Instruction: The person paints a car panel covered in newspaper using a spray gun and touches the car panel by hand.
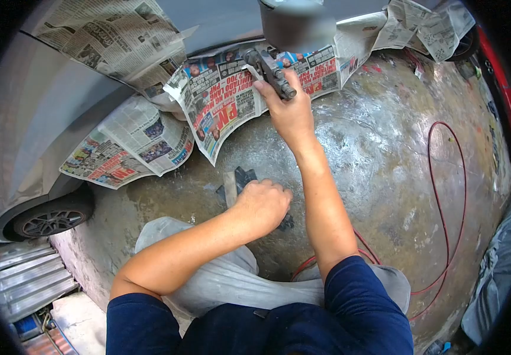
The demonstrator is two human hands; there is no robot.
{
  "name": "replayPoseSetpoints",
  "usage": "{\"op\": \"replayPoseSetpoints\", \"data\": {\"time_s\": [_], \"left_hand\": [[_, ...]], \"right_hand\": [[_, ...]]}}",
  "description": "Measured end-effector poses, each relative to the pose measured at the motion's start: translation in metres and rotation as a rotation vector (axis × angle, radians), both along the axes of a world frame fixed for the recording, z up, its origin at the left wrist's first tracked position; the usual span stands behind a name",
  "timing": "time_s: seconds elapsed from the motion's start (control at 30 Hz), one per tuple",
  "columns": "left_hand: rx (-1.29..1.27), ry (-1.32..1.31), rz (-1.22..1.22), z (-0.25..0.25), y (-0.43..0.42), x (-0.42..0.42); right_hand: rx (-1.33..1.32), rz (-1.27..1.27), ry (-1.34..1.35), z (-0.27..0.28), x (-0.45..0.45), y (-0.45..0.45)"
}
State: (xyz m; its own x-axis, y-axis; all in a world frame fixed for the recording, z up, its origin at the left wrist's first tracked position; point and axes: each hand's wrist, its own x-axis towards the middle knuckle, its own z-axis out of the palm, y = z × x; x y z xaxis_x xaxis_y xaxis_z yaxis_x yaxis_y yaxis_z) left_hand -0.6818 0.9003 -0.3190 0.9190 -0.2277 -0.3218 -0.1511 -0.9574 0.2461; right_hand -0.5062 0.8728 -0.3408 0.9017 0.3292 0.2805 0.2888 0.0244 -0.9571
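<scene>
I see a wheel (54, 223) leftmost, then newspaper (143, 133) along the car's (220, 18) lower side. My left hand (265, 203) curls over a dark crumpled item (245, 176); whether it grips, I can't tell. My right hand (292, 112) clamps the spray gun (274, 76) before the newspaper. A red hose (465, 177) loops across the floor (374, 154).

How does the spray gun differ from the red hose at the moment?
Colour: the spray gun is mostly dark grey; the red hose is red. Support: the spray gun is held up in the right hand, while the red hose lies on the floor. Shape: the spray gun is compact and stiff-looking; the red hose is long, thin and loosely looped.
</scene>
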Motion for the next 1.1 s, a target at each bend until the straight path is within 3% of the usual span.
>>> {"op": "replayPoseSetpoints", "data": {"time_s": [0.57,0.67,1.1], "left_hand": [[-0.004,0.0,-0.016,0.002,-0.002,0.002],[-0.003,0.002,-0.017,0.003,-0.003,0.002],[-0.024,-0.004,-0.006,0.005,-0.002,-0.001]], "right_hand": [[0.019,-0.131,0.128,-0.005,0.032,-0.032],[-0.029,-0.117,0.268,0.002,0.034,-0.042],[-0.012,-0.174,0.143,-0.001,0.05,-0.039]]}}
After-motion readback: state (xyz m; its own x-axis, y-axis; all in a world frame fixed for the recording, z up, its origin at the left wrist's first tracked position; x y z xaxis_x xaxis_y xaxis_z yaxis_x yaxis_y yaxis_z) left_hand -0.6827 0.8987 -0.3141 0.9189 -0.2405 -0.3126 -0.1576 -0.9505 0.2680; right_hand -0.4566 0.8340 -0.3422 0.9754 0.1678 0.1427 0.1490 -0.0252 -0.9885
